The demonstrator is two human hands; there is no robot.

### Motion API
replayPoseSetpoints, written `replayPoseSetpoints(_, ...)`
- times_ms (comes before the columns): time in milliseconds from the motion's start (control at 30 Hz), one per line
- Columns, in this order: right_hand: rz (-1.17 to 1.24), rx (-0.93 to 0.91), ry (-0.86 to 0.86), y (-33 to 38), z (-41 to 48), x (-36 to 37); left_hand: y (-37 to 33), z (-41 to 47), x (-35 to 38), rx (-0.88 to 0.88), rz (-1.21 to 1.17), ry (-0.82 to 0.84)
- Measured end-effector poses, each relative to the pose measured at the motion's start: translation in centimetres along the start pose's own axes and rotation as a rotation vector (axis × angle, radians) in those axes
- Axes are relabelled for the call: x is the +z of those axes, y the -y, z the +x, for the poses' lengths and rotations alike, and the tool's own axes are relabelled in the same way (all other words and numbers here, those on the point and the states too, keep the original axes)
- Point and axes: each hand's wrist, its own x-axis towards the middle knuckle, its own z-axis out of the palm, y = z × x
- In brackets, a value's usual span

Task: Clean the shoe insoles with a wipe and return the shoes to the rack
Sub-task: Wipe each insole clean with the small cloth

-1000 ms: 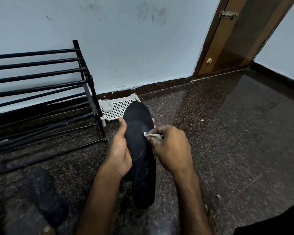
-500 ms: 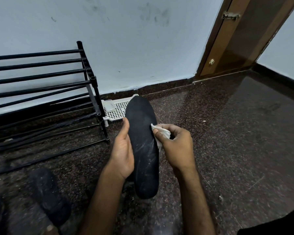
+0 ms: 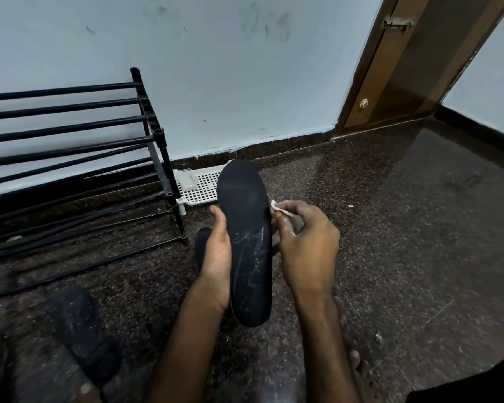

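Note:
A long black insole (image 3: 246, 228) with pale scuff marks is held upright over the floor. My left hand (image 3: 217, 257) grips its left edge from behind, thumb up. My right hand (image 3: 306, 251) sits just right of the insole, fingers pinched on a small white wipe (image 3: 277, 207) that touches the insole's right edge. A second dark insole (image 3: 82, 333) lies on the floor at the lower left. A dark shoe (image 3: 201, 242) shows partly behind my left hand. The black metal shoe rack (image 3: 70, 146) stands at the left against the wall.
A white perforated plastic tray (image 3: 200, 187) lies on the floor beside the rack, behind the insole. A brown wooden door (image 3: 405, 68) stands at the back right. The floor is dark speckled granite (image 3: 405, 228). My bare foot (image 3: 361, 373) shows at the bottom right.
My right hand has slid with the wipe from the middle of the insole off to its right edge. The insole has tilted up slightly and the view shifted.

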Motion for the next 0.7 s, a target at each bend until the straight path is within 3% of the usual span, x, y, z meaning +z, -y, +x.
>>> replayPoseSetpoints(133, -0.134, -0.11, 0.345, -0.6, 0.4, -0.6, 0.0, 0.3, 0.0, 0.026, 0.028, -0.011)
replayPoseSetpoints(267, -0.085, -0.061, 0.572, -0.9, 0.6, -1.2, 0.2, 0.9, -0.5, 0.024, 0.016, -0.035)
replayPoseSetpoints(433, -0.214, -0.147, 0.273, -0.1, 0.7, -0.7, 0.4, 0.1, 0.8, 0.012, 0.035, 0.014)
replayPoseSetpoints(600, -0.13, -0.124, 0.539, -0.3, 0.7, -1.0, 0.2, 0.2, 0.2, 0.048, 0.036, -0.017)
replayPoseSetpoints(700, -0.192, -0.159, 0.38, -0.1, 0.6, -0.7, 0.3, -0.1, 0.8, 0.021, 0.02, 0.037)
